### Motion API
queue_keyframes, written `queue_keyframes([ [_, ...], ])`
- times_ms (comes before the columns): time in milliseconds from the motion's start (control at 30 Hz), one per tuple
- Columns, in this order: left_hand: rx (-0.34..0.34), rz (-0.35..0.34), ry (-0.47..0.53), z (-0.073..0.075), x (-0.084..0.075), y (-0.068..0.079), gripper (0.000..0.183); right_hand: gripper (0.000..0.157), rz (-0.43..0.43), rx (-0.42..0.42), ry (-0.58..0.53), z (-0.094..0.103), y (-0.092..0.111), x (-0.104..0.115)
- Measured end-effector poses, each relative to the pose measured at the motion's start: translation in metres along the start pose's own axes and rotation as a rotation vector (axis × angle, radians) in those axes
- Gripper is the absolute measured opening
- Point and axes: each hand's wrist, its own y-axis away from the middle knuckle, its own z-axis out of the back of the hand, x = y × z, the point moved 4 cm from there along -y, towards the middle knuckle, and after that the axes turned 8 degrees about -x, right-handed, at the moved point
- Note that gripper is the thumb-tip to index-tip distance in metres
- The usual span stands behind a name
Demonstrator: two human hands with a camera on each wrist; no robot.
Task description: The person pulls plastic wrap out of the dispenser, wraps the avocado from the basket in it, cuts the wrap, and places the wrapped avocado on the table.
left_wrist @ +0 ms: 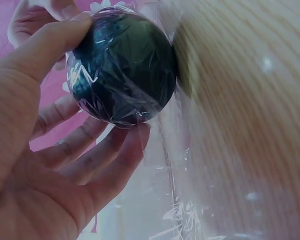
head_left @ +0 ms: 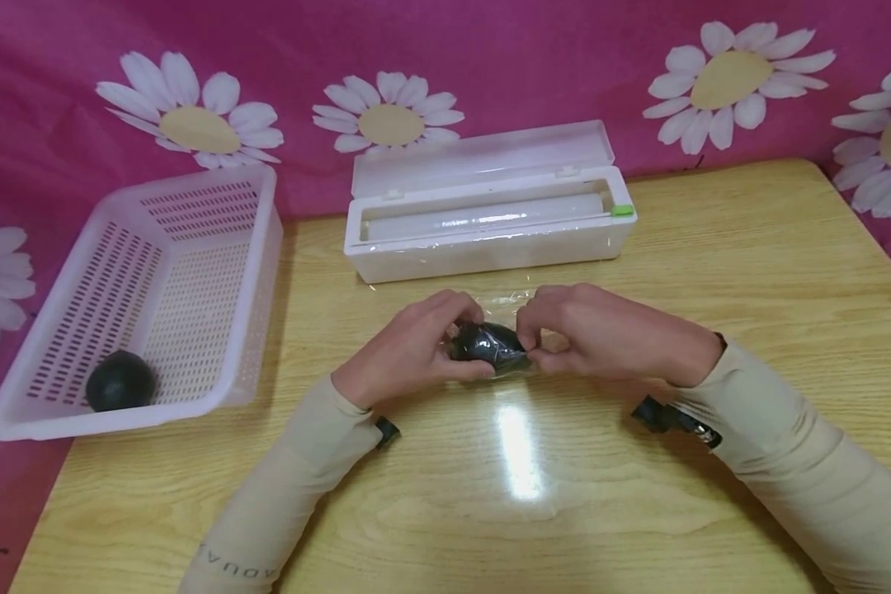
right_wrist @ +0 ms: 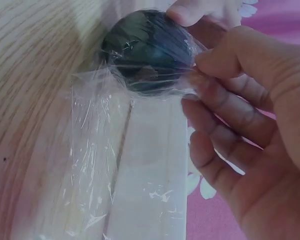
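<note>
A dark green avocado (head_left: 488,345), with clear cling film (left_wrist: 140,95) around it, lies low over the table between both hands. My left hand (head_left: 416,345) holds its left side, thumb on the near side and fingers on the far side. At the right end of the avocado, my right hand (head_left: 582,332) pinches a gathered bit of the film between thumb and index finger; its other fingers are bent in the right wrist view. Loose, crinkled film (right_wrist: 92,150) spreads out from the avocado toward the white dispenser box.
Behind the hands stands the white cling film box (head_left: 490,254), lid up, with a film roll (head_left: 483,216) inside and a green slider (head_left: 622,211) at its right end. At left, a white plastic basket (head_left: 263,272) contains another dark avocado (head_left: 120,381). A flowered pink cloth (head_left: 535,74) hangs behind.
</note>
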Motion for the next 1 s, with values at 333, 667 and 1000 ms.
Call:
queue_keyframes([
  [333, 0.056, 0.075, 0.158, 0.001, 0.009, 0.0, 0.041, 0.012, 0.074, -0.154, 0.01, -0.007, -0.004, -0.002],
  [667, 0.059, 0.107, 0.215, -0.001, 0.016, -0.002, 0.034, 0.015, 0.053, -0.21, -0.008, -0.01, -0.006, 0.002],
  [1000, 0.058, 0.143, 0.159, -0.008, 0.02, -0.004, 0.032, 0.04, 0.007, -0.13, 0.04, -0.017, -0.005, -0.003],
])
